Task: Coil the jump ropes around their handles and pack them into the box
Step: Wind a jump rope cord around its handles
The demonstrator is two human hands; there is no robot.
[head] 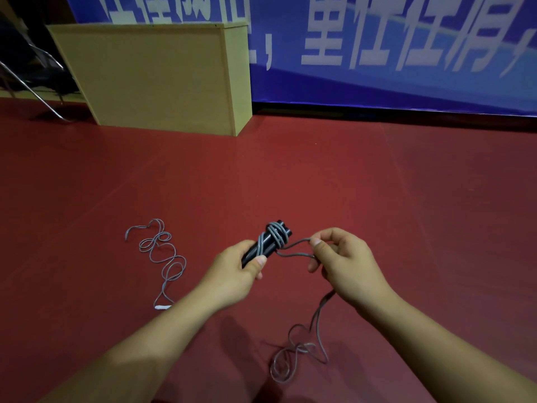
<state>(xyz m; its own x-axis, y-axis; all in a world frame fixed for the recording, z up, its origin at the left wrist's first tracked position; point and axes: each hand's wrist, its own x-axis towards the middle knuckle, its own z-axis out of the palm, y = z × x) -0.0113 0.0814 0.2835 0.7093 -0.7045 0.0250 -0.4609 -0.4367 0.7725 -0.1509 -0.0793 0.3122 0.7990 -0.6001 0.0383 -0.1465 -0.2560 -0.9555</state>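
At the centre of the frame, slightly low, a pair of black jump-rope handles is held together as one bundle, with several turns of thin grey cord wound around the upper end. The left hand grips the lower end of the handles, fingers curled around them and thumb pressed on top. Just to the right, the right hand pinches a loop of the same cord between thumb and fingers; from under that hand the loose remainder hangs down and lies in tangled loops on the red floor at lower centre. The cord looks light, thin and springy — likely to slip or unwind unless kept taut, so it is best held close to the handles while the rigid handles give the firm hold. A second grey rope lies uncoiled on the floor at centre left, well apart. A pale wooden box stands at upper left, far from the hands — a blue banner with white characters fills the upper right.
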